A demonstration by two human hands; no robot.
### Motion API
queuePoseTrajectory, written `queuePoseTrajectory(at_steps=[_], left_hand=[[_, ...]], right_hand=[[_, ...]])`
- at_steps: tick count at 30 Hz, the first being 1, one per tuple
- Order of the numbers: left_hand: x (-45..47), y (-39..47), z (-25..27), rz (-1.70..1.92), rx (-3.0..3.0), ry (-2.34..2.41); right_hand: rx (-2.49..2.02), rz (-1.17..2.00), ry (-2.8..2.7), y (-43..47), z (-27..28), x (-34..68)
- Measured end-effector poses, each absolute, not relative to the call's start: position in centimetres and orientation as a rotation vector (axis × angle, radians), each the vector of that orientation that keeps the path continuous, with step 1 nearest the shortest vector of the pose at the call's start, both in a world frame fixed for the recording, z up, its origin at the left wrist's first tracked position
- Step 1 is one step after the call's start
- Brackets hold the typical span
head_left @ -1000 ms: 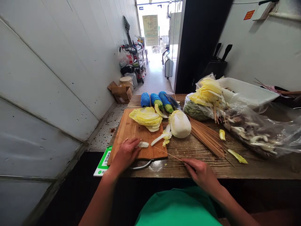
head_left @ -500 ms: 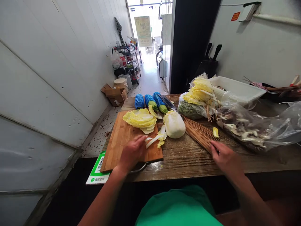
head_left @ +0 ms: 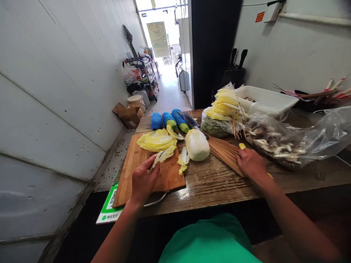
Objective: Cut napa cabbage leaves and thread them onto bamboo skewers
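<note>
My left hand (head_left: 144, 180) pinches a pale cabbage leaf strip (head_left: 164, 155) above the wooden cutting board (head_left: 126, 179). Behind that strip, a stack of yellow cabbage leaves (head_left: 153, 140) lies on the board. A whole napa cabbage (head_left: 197, 145) rests on the table just right of the board, with a loose leaf piece (head_left: 182, 160) beside it. My right hand (head_left: 252, 165) is closed at the near end of a spread of bamboo skewers (head_left: 223, 151); its fingertips are partly hidden. A small yellow leaf piece (head_left: 242, 146) shows just beyond those fingers.
Zucchini in blue foam nets (head_left: 178, 118) lie at the back, next to a dark knife (head_left: 189, 118). To the right are bagged greens topped with skewered leaves (head_left: 226, 104), a white bin (head_left: 274, 100) and a bag of mushrooms (head_left: 276, 144). A green payment sign (head_left: 105, 212) sits under the board.
My left hand has raised the leaf strip from the board's right edge and moved left with it. My right hand has reached farther over the skewers. The view has shifted slightly.
</note>
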State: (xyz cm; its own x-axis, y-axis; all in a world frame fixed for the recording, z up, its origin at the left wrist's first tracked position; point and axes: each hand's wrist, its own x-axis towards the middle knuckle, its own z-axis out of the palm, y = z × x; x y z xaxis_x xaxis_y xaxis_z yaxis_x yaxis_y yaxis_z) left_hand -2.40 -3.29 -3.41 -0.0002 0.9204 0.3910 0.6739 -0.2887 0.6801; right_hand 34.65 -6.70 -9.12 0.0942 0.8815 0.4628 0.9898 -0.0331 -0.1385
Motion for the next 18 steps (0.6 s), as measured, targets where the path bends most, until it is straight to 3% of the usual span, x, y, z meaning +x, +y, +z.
queuePoseTrajectory(at_steps=[10, 18], left_hand=[[0.5, -4.7, -0.3, 0.735, 1.445, 1.251], [-2.6, -4.5, -1.8, 0.918, 1.458, 1.401]], right_hand=[[-1.098, -0.342, -2.2, -7.1, -5.5, 20.1], [-1.49, -0.147, -2.134, -6.8, -6.7, 19.6]])
